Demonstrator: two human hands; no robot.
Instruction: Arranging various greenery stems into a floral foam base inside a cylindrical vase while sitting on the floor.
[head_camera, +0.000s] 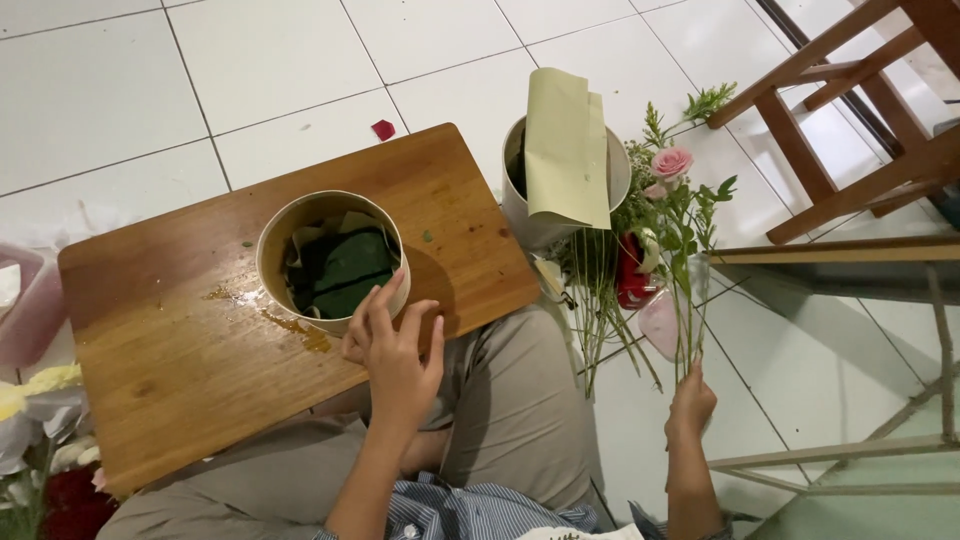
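On a white tiled floor, a wooden board (180, 330) rests across the person's lap. The left hand (392, 345), fingers loosely spread, touches the near rim of a round cream box holding green floral foam (333, 262). The right hand (690, 400) is closed around thin green stems (685, 300) standing upright, well off to the box's right.

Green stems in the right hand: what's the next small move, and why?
Probably bring the stems over to the round box. The right hand grips them upright beside the lap, the left hand steadies the box rim, and the green foam inside is bare.
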